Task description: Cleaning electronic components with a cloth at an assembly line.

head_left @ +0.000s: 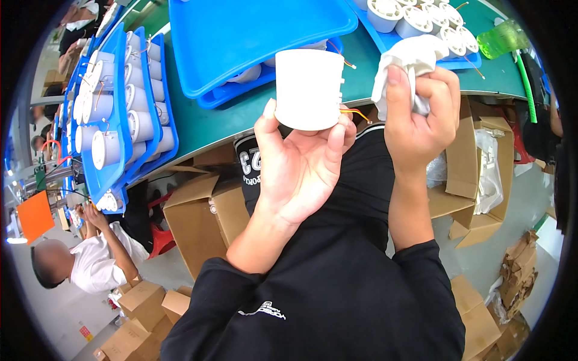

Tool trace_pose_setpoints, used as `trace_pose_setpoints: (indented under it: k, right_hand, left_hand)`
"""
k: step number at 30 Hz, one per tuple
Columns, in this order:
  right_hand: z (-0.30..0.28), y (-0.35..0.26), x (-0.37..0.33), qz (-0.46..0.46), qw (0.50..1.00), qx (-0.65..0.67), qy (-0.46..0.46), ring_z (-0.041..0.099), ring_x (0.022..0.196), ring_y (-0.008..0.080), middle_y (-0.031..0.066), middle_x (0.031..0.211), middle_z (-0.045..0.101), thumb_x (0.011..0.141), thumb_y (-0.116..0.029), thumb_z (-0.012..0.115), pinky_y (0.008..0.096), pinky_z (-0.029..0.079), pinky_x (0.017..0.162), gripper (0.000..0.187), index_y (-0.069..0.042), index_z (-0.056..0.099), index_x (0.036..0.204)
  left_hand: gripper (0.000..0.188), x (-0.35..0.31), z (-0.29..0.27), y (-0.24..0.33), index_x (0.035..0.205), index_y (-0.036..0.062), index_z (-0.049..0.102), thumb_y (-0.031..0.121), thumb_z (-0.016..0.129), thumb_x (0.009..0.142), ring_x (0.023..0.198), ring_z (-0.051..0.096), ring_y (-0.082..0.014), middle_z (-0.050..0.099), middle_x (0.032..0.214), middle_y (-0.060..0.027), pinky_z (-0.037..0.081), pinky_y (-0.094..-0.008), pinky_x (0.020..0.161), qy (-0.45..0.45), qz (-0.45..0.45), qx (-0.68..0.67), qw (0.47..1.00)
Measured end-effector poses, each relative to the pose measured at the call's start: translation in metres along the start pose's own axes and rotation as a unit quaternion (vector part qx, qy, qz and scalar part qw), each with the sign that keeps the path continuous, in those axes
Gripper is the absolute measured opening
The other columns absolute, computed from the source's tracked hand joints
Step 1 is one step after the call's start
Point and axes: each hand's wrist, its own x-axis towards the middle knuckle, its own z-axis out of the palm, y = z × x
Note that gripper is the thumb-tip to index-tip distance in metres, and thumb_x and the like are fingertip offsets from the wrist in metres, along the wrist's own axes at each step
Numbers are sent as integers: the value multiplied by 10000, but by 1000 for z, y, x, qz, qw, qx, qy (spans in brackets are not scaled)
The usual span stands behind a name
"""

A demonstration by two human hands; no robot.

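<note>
White plastic cylinder [309, 89] in left hand [299, 162] grip, base hidden; right hand [419, 117] clenched on crumpled cloth [406, 63].

Open brown cardboard boxes [201, 213] sat under the desk at seven o'clock; more cartons [475, 174], possibly lined with plastic, stood at three o'clock.

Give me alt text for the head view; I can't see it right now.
The left hand holds up a white cylinder with thin wires, while the right hand clutches a white cloth beside it. Beyond lie a green table with blue trays of similar cylinders, and cardboard boxes below.
</note>
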Motion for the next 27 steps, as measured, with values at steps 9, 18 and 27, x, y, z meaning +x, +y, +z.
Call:
trace_pose_setpoints:
  k: [9,18,27]
  right_hand:
    - [-22,5,-1,-32,995,84,-41,537,706,211,74,825,558,673,-61,816,294,433,582,262,-54,567,755]
    - [-76,41,-34,164,984,31,66,523,709,213,95,808,557,760,-50,750,294,415,622,212,-37,540,734]
    - [-119,70,-57,237,965,-40,102,510,715,217,91,781,528,807,-47,695,303,410,653,218,-24,499,716]
  left_hand:
    - [634,17,-4,-11,1308,7,462,447,601,872,1086,516,-242,500,1240,-147,540,-293,921,12,-25,-4,1000]
    - [622,71,27,-25,1195,-69,554,25,812,637,1030,612,-269,565,1113,-132,542,-352,843,-118,372,850,354]
    - [591,161,60,-39,1156,-8,605,29,805,601,962,610,-313,590,1103,-164,517,-365,818,-269,295,915,60]
